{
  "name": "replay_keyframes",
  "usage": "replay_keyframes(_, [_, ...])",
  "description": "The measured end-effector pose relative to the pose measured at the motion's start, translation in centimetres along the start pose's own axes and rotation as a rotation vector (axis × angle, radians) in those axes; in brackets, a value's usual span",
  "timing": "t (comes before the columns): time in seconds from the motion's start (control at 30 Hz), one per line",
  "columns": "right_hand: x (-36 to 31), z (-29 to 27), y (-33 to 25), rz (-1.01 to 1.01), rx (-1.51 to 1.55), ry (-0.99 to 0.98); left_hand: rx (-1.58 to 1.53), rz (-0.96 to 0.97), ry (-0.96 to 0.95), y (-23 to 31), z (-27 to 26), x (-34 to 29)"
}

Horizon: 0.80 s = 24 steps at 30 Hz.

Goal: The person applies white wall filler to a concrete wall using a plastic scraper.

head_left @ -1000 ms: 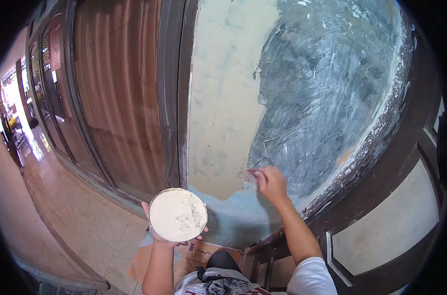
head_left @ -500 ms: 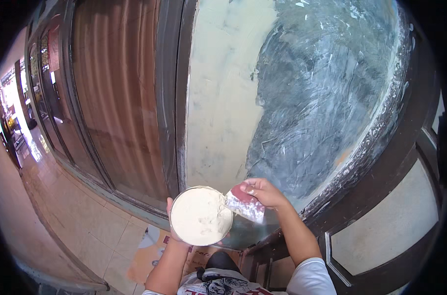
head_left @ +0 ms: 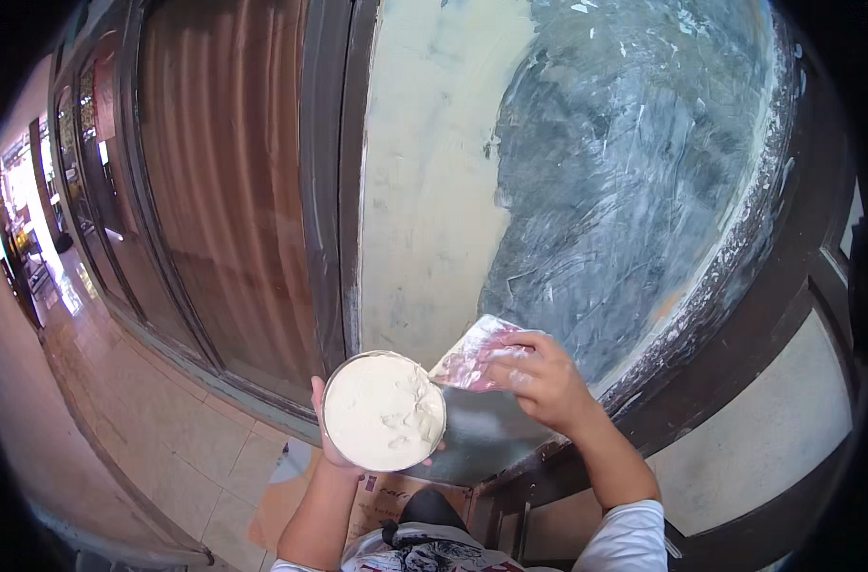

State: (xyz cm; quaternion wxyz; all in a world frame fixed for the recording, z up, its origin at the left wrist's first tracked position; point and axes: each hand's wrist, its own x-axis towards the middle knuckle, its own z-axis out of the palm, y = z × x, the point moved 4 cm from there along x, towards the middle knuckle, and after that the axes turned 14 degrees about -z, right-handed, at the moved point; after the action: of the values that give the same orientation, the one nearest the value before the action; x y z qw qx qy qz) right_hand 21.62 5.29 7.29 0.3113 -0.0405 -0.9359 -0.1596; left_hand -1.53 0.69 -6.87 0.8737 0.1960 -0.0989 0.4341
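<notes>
My left hand cups the round container of cream-coloured filler from underneath, fingers curled up around its near rim. It sits level and open side up, so the paste stays put and the blade can get in from the side. My right hand is closed on the putty knife, fingers wrapped over the handle end and thumb on top. The smeared blade points left and slightly down, its tip touching the container's rim, an angle that suits scooping or scraping off against the edge.

Just beyond the right fingers stands the panel. Its left part is coated in pale filler, its right part a grey, streaky surface, and the boundary runs down toward the knife. Holding both hands near that edge keeps the paste within short reach of the grey area. Left of the left fingers is a brown ribbed shutter; below them lie cardboard and floor tiles.
</notes>
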Motion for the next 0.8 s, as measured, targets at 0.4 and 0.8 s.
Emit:
replay_keyframes(0.4, [2.3, -1.1, -2.4, -0.198, -0.110, -0.107, 0.045, -0.016, 0.038, 0.1, 1.3, 1.5])
replay_keyframes(0.8, [1.6, -1.0, -2.7, -0.194, -0.062, -0.129, 0.140, -0.071, 0.037, -0.4, 1.2, 2.4])
